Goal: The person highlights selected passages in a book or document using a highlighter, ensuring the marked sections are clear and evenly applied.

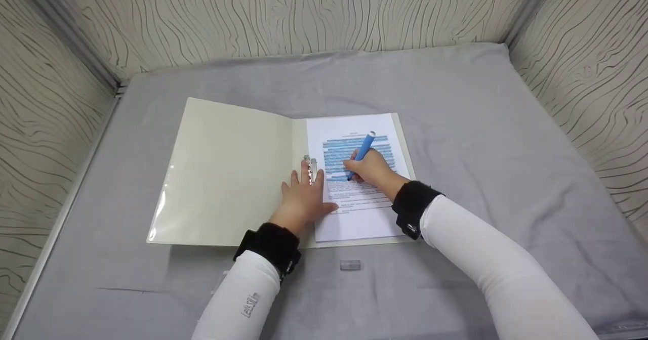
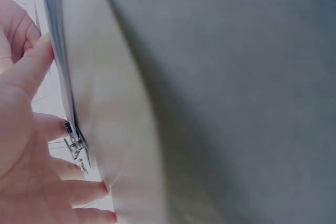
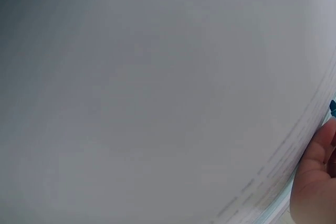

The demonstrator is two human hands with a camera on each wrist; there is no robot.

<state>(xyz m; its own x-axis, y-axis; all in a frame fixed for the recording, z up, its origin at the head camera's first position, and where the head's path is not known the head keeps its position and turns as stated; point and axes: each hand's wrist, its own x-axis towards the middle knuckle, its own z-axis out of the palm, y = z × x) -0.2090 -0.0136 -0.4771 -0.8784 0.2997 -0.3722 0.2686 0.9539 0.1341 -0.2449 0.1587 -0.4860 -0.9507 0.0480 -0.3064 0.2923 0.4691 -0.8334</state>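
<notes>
The right hand (image 1: 372, 167) has its grip closed round a blue marker (image 1: 363, 149), the thumb and fingers pinching the barrel. The marker leans, its pale far end up and to the right, its dark tip low on the white paper (image 1: 354, 228) that lies on the right side of an open, cream-coloured binder (image 1: 223, 178). Bands of blue (image 1: 334, 154) cover the printed lines over the far half of the text; the tip stands at the right end of the nearest, shorter band, and the lines nearer than that are plain.

The left hand (image 1: 305, 196) has a released grip, its fingers spread over the binder's spine area and beside the metal clip (image 1: 314, 164), its thumb on the left part of the page. The left wrist view shows the fingers apart, the thumb reaching towards the paper. In the right wrist view, only part of the right hand and a bit of the marker show at the right edge.

Both wrists wear black bands (image 1: 416, 203), and white sleeves (image 1: 506, 264) cover the arms. A small greyish block (image 1: 350, 265) lies near the binder's near edge on the cloth-covered tabletop (image 1: 481, 127). Wood-patterned panels (image 1: 314, 16) rise on the far, left and right sides.
</notes>
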